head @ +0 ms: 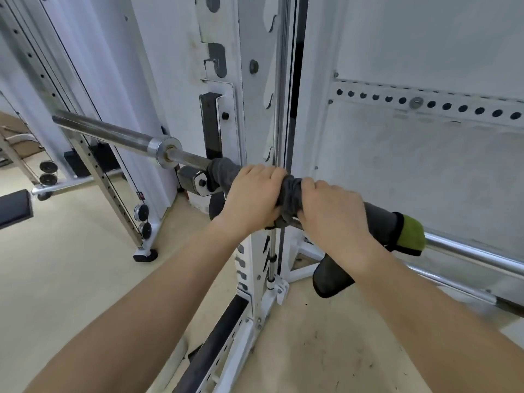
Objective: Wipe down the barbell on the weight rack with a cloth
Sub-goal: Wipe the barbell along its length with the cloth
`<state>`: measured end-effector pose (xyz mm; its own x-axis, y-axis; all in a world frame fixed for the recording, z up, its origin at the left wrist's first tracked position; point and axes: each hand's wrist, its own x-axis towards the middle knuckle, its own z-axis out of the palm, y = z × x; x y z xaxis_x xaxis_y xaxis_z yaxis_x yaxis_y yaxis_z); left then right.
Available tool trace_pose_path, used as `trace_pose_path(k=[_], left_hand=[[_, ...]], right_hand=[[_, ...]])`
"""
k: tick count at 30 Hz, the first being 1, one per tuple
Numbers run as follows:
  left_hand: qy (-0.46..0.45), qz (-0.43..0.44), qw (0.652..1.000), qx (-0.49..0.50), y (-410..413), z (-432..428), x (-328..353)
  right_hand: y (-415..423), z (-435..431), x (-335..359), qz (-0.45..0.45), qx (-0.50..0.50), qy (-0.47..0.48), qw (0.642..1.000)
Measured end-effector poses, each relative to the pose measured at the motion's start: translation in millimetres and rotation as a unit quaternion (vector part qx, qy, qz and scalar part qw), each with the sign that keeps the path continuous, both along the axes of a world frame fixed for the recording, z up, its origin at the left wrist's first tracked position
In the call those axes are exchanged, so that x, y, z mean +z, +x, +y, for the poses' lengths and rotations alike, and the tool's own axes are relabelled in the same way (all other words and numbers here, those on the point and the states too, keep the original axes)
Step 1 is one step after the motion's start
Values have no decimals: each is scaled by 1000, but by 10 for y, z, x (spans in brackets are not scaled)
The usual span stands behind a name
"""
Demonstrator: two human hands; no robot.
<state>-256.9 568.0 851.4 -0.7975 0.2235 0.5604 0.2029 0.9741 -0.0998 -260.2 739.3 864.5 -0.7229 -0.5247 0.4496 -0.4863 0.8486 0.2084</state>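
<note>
white rack [255,38] is loaded with the barbell [113,134]; grey cloth [380,219] is wrapped round the shaft and gripped by left hand [252,194] and right hand [331,208]. wiping is judged under way; a slide toward bare steel is called for next.

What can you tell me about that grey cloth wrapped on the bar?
The cloth is dark grey, soft-looking fabric with black trim and a green band at its right end. It is wrapped around the shaft of the steel barbell, inboard of the sleeve collar. It bunches into folds between the left hand and the right hand, which both grip it around the bar. A loose end hangs below the right wrist.
</note>
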Motion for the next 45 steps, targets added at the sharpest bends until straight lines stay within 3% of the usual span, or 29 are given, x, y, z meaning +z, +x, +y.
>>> trace_pose_path(k=[5,9,11,13,17,20,21,23,25,27,28,31,33,35,38,45], left_hand=[[21,23,998,-52,161,66,-20],[12,29,999,-5,280,-201,197],[90,43,993,56,336,-404,381],[247,27,962,111,394,-688,605],[496,102,852,135,432,-1353,1013],[691,151,701,86,364,-1772,1147],[728,157,663,76,335,-1837,1115],[757,163,625,98,292,-1833,911],[794,154,577,114,300,-1736,584],[840,146,511,111,338,-1646,322],[863,144,473,106,335,-1630,219],[933,96,346,20,336,-1444,118],[957,57,282,-32,296,-1362,83],[968,29,240,-66,220,-1412,67],[970,6,239,-53,77,-1527,119],[952,-16,306,-1,119,-1431,137]], right_hand=[[76,460,-90,49,43,6,998],[69,212,3,-12,75,-143,987],[88,-85,35,-26,89,-176,980],[96,-487,69,-59,108,-212,969],[79,-1431,337,-160,193,-372,894],[70,-2012,715,-127,219,-474,843],[60,-2159,832,-118,220,-502,828],[-8,-2368,944,-114,209,-510,826],[-140,-2457,874,-126,205,-395,887],[-255,-2460,699,-138,199,-175,954],[-282,-2453,612,-143,198,-76,967],[-328,-2511,471,-157,171,71,970],[-298,-2589,456,-160,142,102,972],[-303,-2651,464,-160,124,116,972],[-376,-2714,527,-193,107,112,969],[-312,-2611,535,-120,133,78,981]])
